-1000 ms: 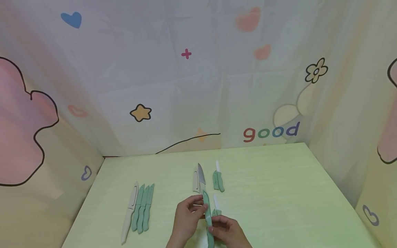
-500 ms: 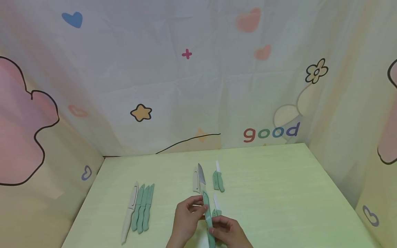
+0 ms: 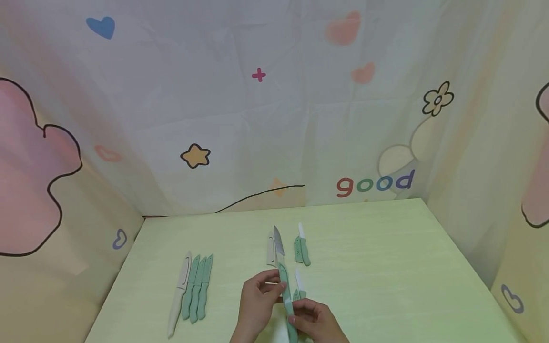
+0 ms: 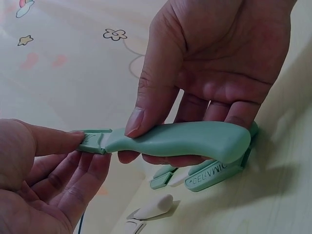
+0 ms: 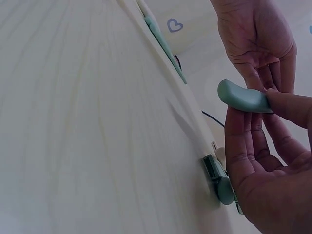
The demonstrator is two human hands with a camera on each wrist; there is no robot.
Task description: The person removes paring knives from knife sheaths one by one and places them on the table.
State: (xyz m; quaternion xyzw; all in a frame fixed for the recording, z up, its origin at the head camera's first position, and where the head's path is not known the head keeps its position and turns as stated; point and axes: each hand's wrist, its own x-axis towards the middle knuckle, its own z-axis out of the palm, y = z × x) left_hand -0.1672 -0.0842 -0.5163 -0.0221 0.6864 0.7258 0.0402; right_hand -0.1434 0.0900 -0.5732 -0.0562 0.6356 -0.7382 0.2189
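Knives [image 3: 191,284] in their covers lie in a row at the left of the tabletop [image 3: 386,267], one cream and three green, unmoved over the last second. Next comes the left hand [image 3: 260,296], much where it was, its thumb and fingers pinching the cover [image 4: 91,141] of the held green knife [image 3: 286,296]. Beyond it a loose cream cover [image 3: 270,251] lies just beside a cream knife [image 3: 279,244] with its metal blade bare. The held green knife is up off the tabletop between the hands and shows the only change I can find: its far end has edged slightly left. In the left wrist view a pale strip [image 4: 103,140], probably blade, shows between cover and handle [image 4: 185,139], so I judge the cover on but not fully home; so small a shift settles little, and whether it is going on or coming off I cannot tell. Farther right, a near small knife [image 3: 299,279], partly hidden, and a far small knife [image 3: 304,248] have white blades bare and green covers [image 3: 298,251] beside them. Rightmost, the right hand [image 3: 315,319] pinches the handle, also in place.
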